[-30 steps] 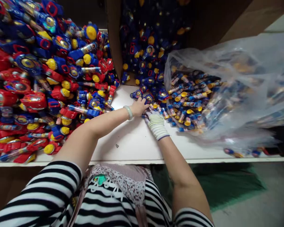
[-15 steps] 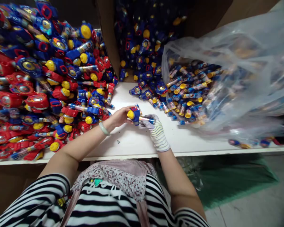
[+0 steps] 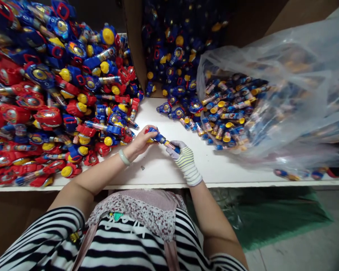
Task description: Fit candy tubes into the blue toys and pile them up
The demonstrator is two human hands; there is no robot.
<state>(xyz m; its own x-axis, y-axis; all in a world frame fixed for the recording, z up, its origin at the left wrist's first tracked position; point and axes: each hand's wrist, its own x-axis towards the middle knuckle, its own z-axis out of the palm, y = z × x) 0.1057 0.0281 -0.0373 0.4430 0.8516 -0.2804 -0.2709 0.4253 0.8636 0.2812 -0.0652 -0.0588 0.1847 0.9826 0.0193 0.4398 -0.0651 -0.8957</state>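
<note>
Blue toy body (image 3: 159, 137), one, centre of bench: gripped by the bare left hand (image 3: 145, 140). Printed tube (image 3: 168, 144), one, at its four o'clock end: pinched in the gloved right hand (image 3: 183, 157), seemingly joined or nearly so. Apparently done: red-and-blue heap (image 3: 48, 117), nine o'clock, many with tubes fitted. Left over: loose blue bodies (image 3: 177, 112), one o'clock; loose tubes (image 3: 220, 131), two o'clock.

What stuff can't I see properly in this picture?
All in the head view:
Part of the held blue toy: hidden by the left hand.
Part of its tube: covered by the gloved right hand.
Bagged tubes: blurred by the cloudy bag.
Toys deep in the cardboard box: lost in shadow.
The toy pile: cut off by the left edge.
</note>
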